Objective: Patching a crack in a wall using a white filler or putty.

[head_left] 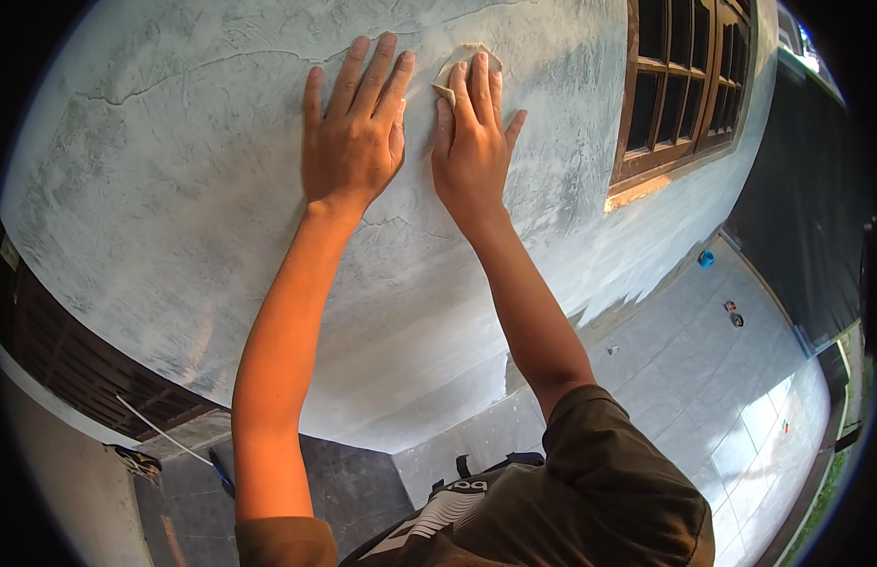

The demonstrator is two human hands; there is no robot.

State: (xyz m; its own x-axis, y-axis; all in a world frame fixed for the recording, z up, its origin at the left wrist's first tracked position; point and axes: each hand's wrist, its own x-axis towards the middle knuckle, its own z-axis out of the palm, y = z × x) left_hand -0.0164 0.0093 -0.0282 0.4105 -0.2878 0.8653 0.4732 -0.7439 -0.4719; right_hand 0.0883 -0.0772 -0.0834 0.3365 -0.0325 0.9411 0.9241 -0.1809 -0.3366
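Observation:
Both my arms reach up to a grey plastered wall point(193, 180) with a rough, mottled surface. My left hand point(353, 156) lies flat against it with the fingers spread, holding nothing. Just to its right, my right hand point(472, 170) presses a small beige sheet, which looks like sandpaper point(472, 49), to the wall under its fingers. The sheet's edge curls out around the fingertips, and its middle is hidden beneath them. A thin crack point(188, 71) runs across the plaster to the upper left of my hands.
A brown wooden window point(679, 85) is set in the wall at the right. Grey floor tiles point(684, 378) stretch below, with a blue object point(706, 259) near the wall's foot. At the lower left are a dark slatted panel point(79, 350) and a pale pole point(160, 427).

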